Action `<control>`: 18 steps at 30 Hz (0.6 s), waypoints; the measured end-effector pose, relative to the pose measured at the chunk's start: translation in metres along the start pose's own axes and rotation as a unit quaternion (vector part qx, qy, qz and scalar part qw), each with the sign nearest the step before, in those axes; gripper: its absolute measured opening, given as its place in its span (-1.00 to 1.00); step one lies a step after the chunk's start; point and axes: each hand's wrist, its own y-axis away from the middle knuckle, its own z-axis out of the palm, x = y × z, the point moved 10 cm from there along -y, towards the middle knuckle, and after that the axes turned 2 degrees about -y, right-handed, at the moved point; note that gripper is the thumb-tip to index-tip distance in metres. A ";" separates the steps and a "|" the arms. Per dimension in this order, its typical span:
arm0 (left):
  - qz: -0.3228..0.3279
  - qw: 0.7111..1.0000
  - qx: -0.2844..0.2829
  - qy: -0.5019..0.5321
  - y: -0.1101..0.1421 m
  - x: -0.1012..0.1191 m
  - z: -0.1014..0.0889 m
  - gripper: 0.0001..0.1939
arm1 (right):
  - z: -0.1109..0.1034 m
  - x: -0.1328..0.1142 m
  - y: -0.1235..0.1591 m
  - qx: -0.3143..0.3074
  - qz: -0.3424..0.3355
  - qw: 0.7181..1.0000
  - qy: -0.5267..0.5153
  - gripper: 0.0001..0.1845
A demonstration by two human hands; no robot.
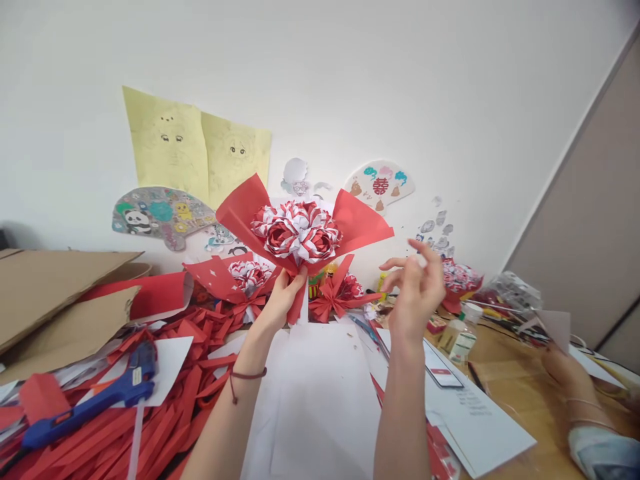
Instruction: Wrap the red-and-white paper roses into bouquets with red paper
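Observation:
A bouquet of red-and-white paper flowers (299,230) in a red paper wrap (365,225) stands upright before me. My left hand (286,297) is closed around its narrow base, the thumb pressed on the front. To the right of the wrap, my right hand (417,287) is raised, fingers apart and slightly bent, holding nothing. White paper sheets (323,393) lie beneath both hands. Behind the held bouquet, a second wrapped bouquet (250,277) and a red paper bow (336,298) rest against the wall.
A blue glue gun (133,380) lies on heaped red paper strips (175,427), with cardboard (55,287) at far left. On the right are a phone (443,365), bottles (463,337) and another bouquet (460,275). Another person's hand (567,373) holds white paper at the right edge.

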 end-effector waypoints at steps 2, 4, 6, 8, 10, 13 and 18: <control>0.000 1.000 -0.019 0.012 0.000 -0.001 0.004 -0.52 | 0.023 0.033 0.004 -0.123 0.077 0.986 0.079 -0.60; 0.004 0.999 -0.028 0.015 -0.001 -0.002 0.006 -0.53 | 0.051 0.071 0.021 -0.267 0.154 0.942 0.135 -0.57; 0.008 0.999 -0.034 0.014 -0.001 -0.004 0.007 -0.54 | 0.075 0.093 0.039 -0.348 0.191 0.911 0.108 -0.47; 0.005 0.999 -0.033 0.009 -0.001 -0.008 0.006 -0.55 | 0.098 0.098 0.053 -0.387 0.199 0.900 0.030 -0.40; -0.004 1.000 -0.026 0.000 -0.001 -0.014 0.003 -0.55 | 0.117 0.095 0.065 -0.403 0.193 0.894 -0.045 -0.40; -0.010 1.000 -0.009 -0.009 -0.001 -0.019 -0.002 -0.56 | 0.133 0.095 0.076 -0.385 0.210 0.892 -0.112 -0.40; -0.003 1.000 -0.003 -0.030 -0.003 -0.023 -0.008 -0.58 | 0.138 0.098 0.082 -0.335 0.220 0.905 -0.142 -0.46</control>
